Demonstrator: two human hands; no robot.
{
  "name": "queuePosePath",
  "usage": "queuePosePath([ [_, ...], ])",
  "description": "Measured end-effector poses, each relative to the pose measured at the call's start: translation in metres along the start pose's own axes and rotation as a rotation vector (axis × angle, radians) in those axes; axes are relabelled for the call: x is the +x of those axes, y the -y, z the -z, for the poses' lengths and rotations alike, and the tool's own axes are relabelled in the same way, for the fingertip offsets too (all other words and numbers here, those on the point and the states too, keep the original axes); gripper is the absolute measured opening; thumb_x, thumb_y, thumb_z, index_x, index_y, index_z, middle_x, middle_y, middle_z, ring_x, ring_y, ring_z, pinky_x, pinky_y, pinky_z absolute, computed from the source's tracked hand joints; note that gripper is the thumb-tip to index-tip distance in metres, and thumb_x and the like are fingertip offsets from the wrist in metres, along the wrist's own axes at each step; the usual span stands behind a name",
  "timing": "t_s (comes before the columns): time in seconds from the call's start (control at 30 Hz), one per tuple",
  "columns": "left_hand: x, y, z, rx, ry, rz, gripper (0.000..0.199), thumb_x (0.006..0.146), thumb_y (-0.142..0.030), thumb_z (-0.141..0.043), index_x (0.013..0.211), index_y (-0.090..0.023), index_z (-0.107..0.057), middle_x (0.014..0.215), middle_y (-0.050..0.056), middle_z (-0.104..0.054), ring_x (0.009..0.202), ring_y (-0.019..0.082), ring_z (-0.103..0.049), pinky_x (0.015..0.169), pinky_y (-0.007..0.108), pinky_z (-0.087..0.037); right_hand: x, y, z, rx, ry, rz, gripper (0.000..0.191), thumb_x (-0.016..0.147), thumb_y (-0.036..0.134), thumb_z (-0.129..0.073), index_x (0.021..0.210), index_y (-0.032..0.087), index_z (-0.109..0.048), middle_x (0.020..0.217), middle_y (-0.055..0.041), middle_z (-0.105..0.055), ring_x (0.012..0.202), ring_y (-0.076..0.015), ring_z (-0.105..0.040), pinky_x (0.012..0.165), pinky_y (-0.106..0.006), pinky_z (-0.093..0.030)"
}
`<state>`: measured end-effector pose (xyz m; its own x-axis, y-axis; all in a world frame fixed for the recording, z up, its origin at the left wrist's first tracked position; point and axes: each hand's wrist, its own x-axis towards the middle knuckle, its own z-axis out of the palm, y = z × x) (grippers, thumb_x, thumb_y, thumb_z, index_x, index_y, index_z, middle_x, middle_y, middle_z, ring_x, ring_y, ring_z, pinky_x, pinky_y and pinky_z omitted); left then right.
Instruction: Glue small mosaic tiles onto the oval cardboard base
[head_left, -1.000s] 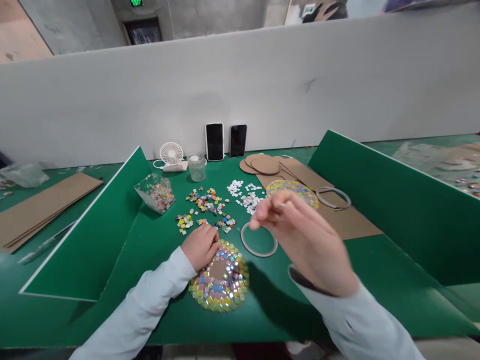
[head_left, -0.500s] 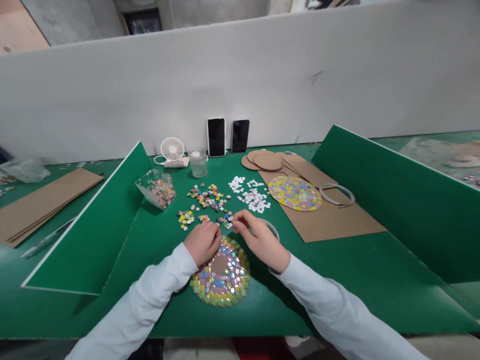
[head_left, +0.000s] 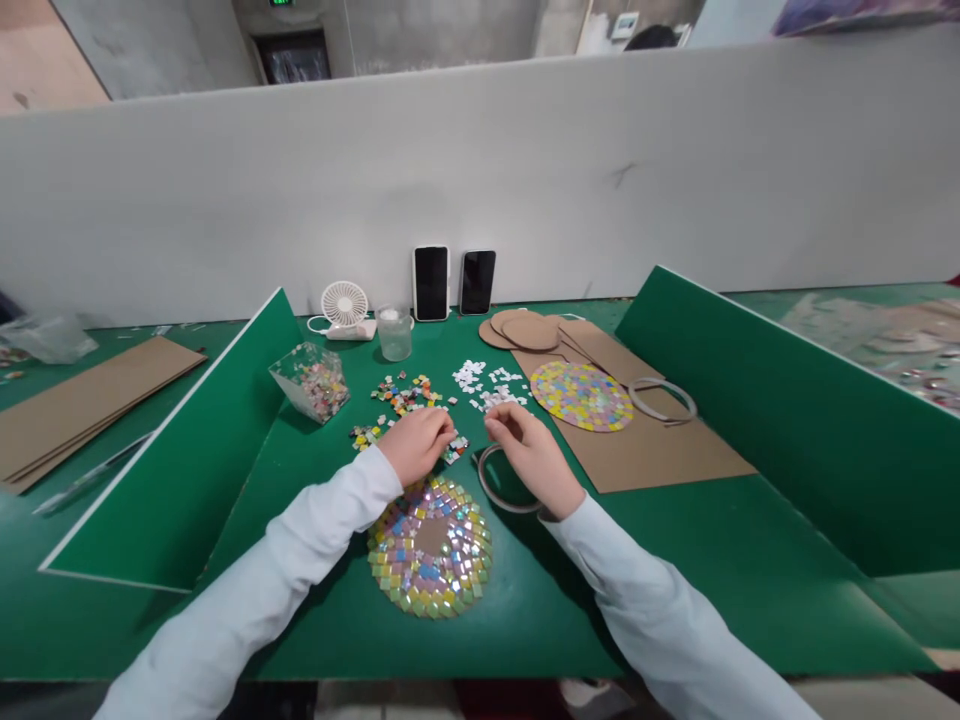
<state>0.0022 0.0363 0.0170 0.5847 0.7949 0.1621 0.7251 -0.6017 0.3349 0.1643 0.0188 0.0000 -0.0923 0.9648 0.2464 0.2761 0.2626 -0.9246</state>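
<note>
My left hand (head_left: pixel 420 443) hovers over the loose coloured mosaic tiles (head_left: pixel 409 393), fingers bunched and pointing down; whatever they hold is hidden. To its right, my right hand (head_left: pixel 536 462) is pinched near the small white squares (head_left: pixel 501 395), and its fingertips show no clear object. Below my hands lies a round mosaic disc (head_left: pixel 394 570) covered in shiny yellow, green, pink and blue tiles, with a bare brown cardboard centre (head_left: pixel 433 537). A grey roll of tape (head_left: pixel 491 492) lies partly under my right hand.
A clear tub of tiles (head_left: pixel 311 385), a frosted cup (head_left: pixel 394 335), a small fan (head_left: pixel 345 303) and two phones (head_left: pixel 431 283) stand behind. Right are a patterned disc (head_left: pixel 581 397), cardboard (head_left: pixel 645 465), cardboard rounds (head_left: pixel 531 330) and another ring (head_left: pixel 664 402). Green panels (head_left: pixel 180 450) flank the workspace.
My left hand has moved up off the disc's top edge toward the loose tiles. My right hand has shifted slightly, showing more of the tape roll. The view has tilted a little.
</note>
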Motion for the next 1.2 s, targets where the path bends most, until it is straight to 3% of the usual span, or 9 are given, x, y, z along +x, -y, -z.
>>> queuePosePath([
  [0.1, 0.027, -0.005, -0.006, 0.116, 0.090, -0.017, 0.013, 0.077, -0.022, -0.039, 0.070, -0.015, -0.048, 0.071, 0.004, -0.050, 0.071, 0.016, -0.046, 0.069, 0.028, -0.037, 0.002, -0.002, 0.003, 0.043, -0.029, 0.007, 0.016, 0.071, 0.034, -0.042, 0.070, 0.018, -0.045, 0.066, -0.0004, -0.047, 0.061, -0.0132, -0.045, 0.059, -0.026, -0.037],
  [0.3, 0.069, -0.012, -0.034, 0.240, 0.131, 0.010, 0.017, 0.073, -0.026, -0.044, 0.079, -0.014, -0.054, 0.088, 0.009, -0.050, 0.086, 0.020, -0.044, 0.075, 0.031, -0.036, 0.006, -0.003, 0.009, 0.091, -0.088, 0.019, 0.017, 0.070, 0.035, -0.044, 0.072, 0.018, -0.047, 0.065, -0.0004, -0.050, 0.060, -0.0134, -0.047, 0.060, -0.027, -0.038],
  [0.43, 0.079, -0.013, -0.045, 0.251, 0.139, 0.019, 0.019, 0.069, -0.025, -0.047, 0.081, -0.014, -0.055, 0.084, 0.009, -0.051, 0.085, 0.023, -0.045, 0.073, 0.034, -0.037, 0.007, -0.003, 0.011, 0.061, -0.115, 0.029, 0.017, 0.070, 0.034, -0.044, 0.072, 0.017, -0.047, 0.064, -0.0005, -0.050, 0.060, -0.0137, -0.047, 0.061, -0.028, -0.039],
  [0.57, 0.078, -0.012, -0.042, 0.237, 0.132, -0.010, 0.019, 0.067, -0.024, -0.049, 0.083, -0.015, -0.056, 0.088, 0.009, -0.052, 0.087, 0.024, -0.045, 0.074, 0.036, -0.037, 0.005, 0.001, 0.011, 0.057, -0.093, 0.023, 0.016, 0.072, 0.032, -0.043, 0.073, 0.017, -0.047, 0.065, -0.0008, -0.050, 0.062, -0.0137, -0.049, 0.062, -0.028, -0.040],
  [0.77, 0.051, 0.004, -0.018, 0.202, 0.064, -0.018, 0.021, 0.070, -0.010, -0.039, 0.079, -0.017, -0.056, 0.087, 0.006, -0.055, 0.086, 0.020, -0.047, 0.076, 0.034, -0.036, -0.008, 0.013, 0.000, -0.050, 0.004, 0.075, 0.009, 0.073, 0.024, -0.043, 0.072, 0.017, -0.048, 0.071, -0.0024, -0.053, 0.068, -0.0138, -0.049, 0.066, -0.028, -0.039],
  [0.87, 0.021, 0.015, -0.012, 0.115, -0.118, 0.001, 0.024, 0.071, -0.006, -0.034, 0.078, -0.016, -0.055, 0.082, 0.005, -0.057, 0.081, 0.017, -0.050, 0.076, 0.031, -0.037, -0.015, 0.015, -0.007, -0.105, 0.172, 0.090, 0.004, 0.071, 0.017, -0.044, 0.070, 0.017, -0.049, 0.070, -0.0012, -0.053, 0.065, -0.0125, -0.049, 0.064, -0.026, -0.039],
  [0.97, -0.012, 0.023, -0.012, 0.058, -0.282, 0.021, 0.022, 0.077, -0.013, -0.031, 0.079, -0.015, -0.053, 0.078, 0.005, -0.058, 0.077, 0.015, -0.051, 0.073, 0.029, -0.039, -0.019, 0.015, -0.013, -0.204, 0.378, 0.112, 0.006, 0.069, 0.011, -0.047, 0.067, 0.016, -0.051, 0.067, -0.0010, -0.053, 0.065, -0.0126, -0.048, 0.063, -0.026, -0.039],
  [1.07, -0.038, 0.027, -0.012, 0.074, -0.364, 0.043, 0.021, 0.079, -0.019, -0.032, 0.079, -0.015, -0.052, 0.075, 0.005, -0.059, 0.073, 0.016, -0.051, 0.070, 0.029, -0.039, -0.022, 0.014, -0.016, -0.306, 0.507, 0.141, 0.008, 0.069, 0.010, -0.049, 0.064, 0.015, -0.054, 0.068, -0.0020, -0.055, 0.070, -0.0139, -0.048, 0.067, -0.028, -0.038],
  [1.2, -0.050, 0.028, -0.008, 0.075, -0.436, 0.045, 0.020, 0.080, -0.021, -0.032, 0.077, -0.016, -0.051, 0.074, 0.004, -0.059, 0.072, 0.015, -0.052, 0.069, 0.029, -0.039, -0.026, 0.015, -0.020, -0.394, 0.602, 0.207, 0.009, 0.070, 0.013, -0.050, 0.068, 0.016, -0.058, 0.070, -0.0036, -0.056, 0.073, -0.0158, -0.047, 0.069, -0.030, -0.038],
])
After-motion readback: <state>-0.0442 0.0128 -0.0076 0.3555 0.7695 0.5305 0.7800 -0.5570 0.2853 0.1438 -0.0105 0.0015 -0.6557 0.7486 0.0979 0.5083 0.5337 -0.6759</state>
